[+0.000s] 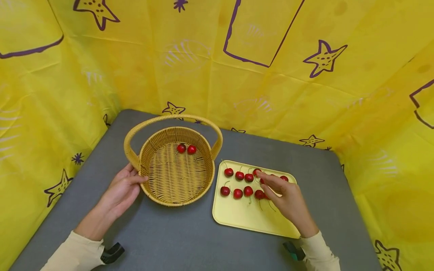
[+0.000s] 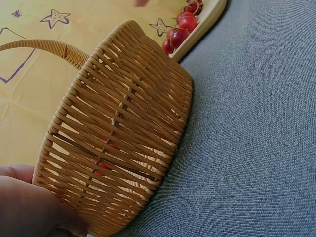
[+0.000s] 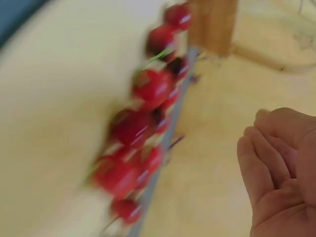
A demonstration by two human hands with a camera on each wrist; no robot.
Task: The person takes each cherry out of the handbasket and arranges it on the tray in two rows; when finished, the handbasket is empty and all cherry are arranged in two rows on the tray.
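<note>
On the left stands a round wicker basket (image 1: 171,178) with a tall arched handle. Two red cherries (image 1: 186,149) lie inside near its back wall. My left hand (image 1: 123,188) holds the basket's left rim, thumb over the edge and fingers outside; the left wrist view shows the thumb side of that hand (image 2: 37,207) at the woven wall (image 2: 118,123). To the right, a pale yellow tray (image 1: 244,216) bears two rows of stemmed cherries (image 1: 238,193). Above the tray's right part hovers my right hand (image 1: 288,197), fingers loosely bent. In the right wrist view nothing shows in this hand (image 3: 281,173).
A grey cloth-topped table (image 1: 190,241) carries the basket and tray, which stand close together. Yellow curtains (image 1: 210,82) with starfish drawings enclose its back and sides. The basket's handle (image 1: 169,117) rises well above its rim.
</note>
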